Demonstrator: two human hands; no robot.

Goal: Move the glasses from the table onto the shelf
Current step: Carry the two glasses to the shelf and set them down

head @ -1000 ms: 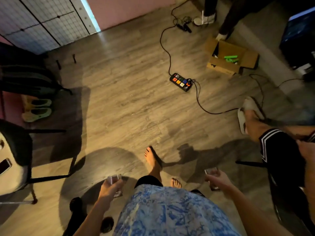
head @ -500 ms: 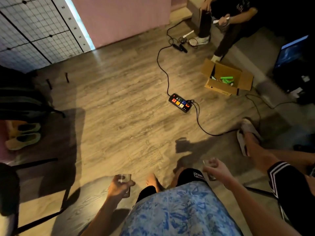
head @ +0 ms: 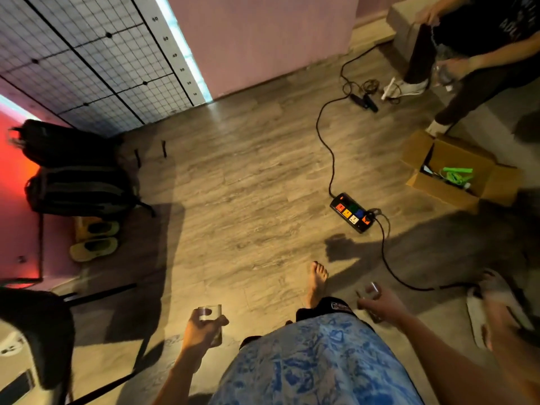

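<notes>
A bare foot has been set forward since the earlier frame, and the power strip is now seen further right. One glass is held upright in the curled left grip. A second glass, blurred, is clasped in the right grip. Both are carried above the floor.

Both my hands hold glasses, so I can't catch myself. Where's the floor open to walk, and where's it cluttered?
Open: the wooden floor ahead, between the backpacks on the left and the power strip on the right. Crowded: the right side, with the strip's cable and the cardboard box; slippers lie near left.
</notes>
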